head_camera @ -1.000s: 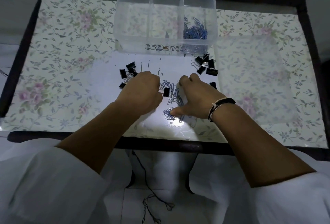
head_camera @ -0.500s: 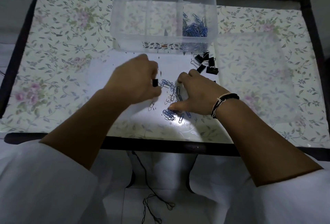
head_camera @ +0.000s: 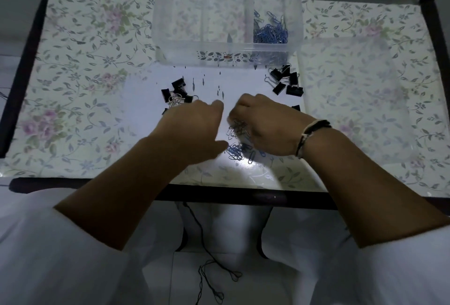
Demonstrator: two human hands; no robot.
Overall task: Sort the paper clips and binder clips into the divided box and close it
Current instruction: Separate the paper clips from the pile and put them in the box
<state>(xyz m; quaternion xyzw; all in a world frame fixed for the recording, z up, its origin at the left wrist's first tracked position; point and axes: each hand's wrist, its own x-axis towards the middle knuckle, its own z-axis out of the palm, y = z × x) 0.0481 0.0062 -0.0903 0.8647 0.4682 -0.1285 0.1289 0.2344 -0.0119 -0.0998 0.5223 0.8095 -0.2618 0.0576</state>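
My right hand [head_camera: 270, 124] is curled over the loose pile of blue paper clips [head_camera: 235, 152] at the table's front middle, and its fingers are closed on a bunch of them. My left hand [head_camera: 194, 129] lies palm down just left of it, thumb spread, with nothing visible in it. One group of black binder clips [head_camera: 176, 95] lies beyond my left hand, and a second group of binder clips [head_camera: 286, 82] lies near the box. The clear divided box [head_camera: 180, 24] stands open at the back. Blue paper clips in the box [head_camera: 270, 33] fill its right compartment; the other two compartments look empty.
A clear lid [head_camera: 350, 100] lies flat on the table to the right of the box. The table has a floral cover [head_camera: 80, 73] and a dark frame [head_camera: 219, 195]. A thin cord [head_camera: 209, 265] lies on the floor below.
My left hand carried a black binder clip toward the left group and came back without it. My right hand has closed over the paper clips.
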